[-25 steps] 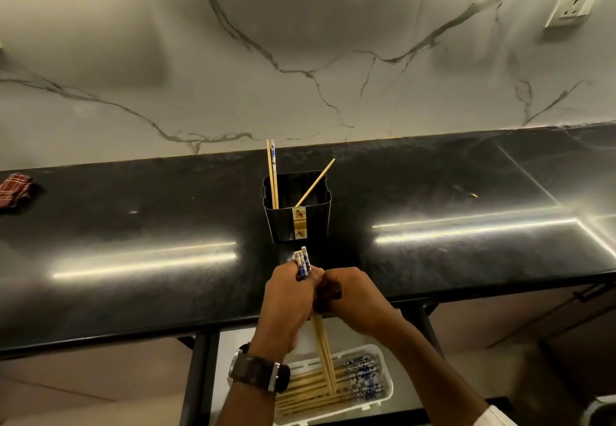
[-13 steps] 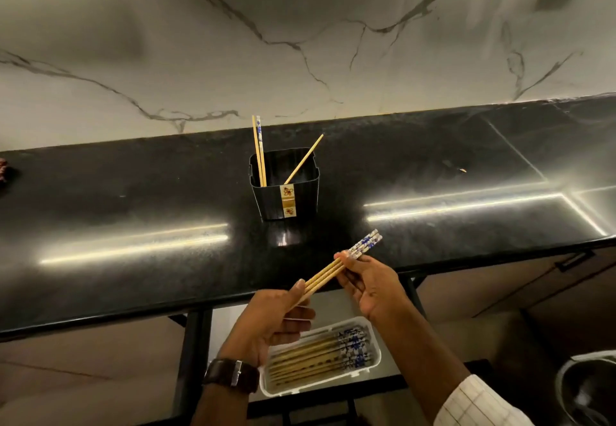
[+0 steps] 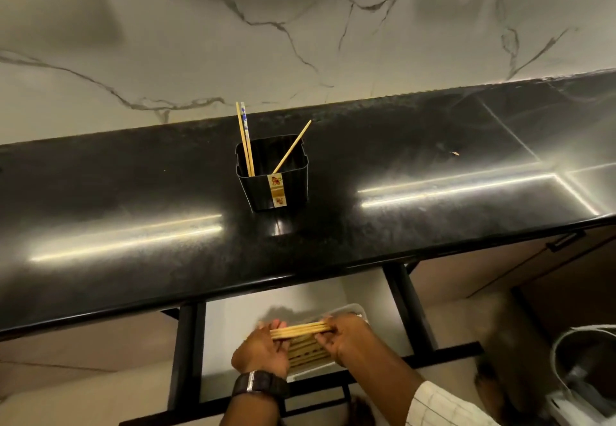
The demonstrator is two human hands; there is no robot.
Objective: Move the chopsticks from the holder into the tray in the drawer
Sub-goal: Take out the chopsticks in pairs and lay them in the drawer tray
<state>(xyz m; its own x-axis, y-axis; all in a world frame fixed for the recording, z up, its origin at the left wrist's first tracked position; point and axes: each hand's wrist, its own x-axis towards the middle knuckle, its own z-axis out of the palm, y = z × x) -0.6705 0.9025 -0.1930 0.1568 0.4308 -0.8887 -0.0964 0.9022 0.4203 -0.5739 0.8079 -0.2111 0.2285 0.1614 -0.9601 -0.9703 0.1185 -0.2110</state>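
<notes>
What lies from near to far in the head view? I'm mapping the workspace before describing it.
Watch on the left wrist → bundle of chopsticks held by both hands over the tray → counter edge → black holder with three chopsticks → marble wall.

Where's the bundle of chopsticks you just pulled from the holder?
Low in the head view, the bundle lies level between the left hand and right hand, just over the white tray in the open drawer.

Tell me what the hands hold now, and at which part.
A bundle of chopsticks, held level over the tray: left hand at its left end, right hand at its right end.
</notes>
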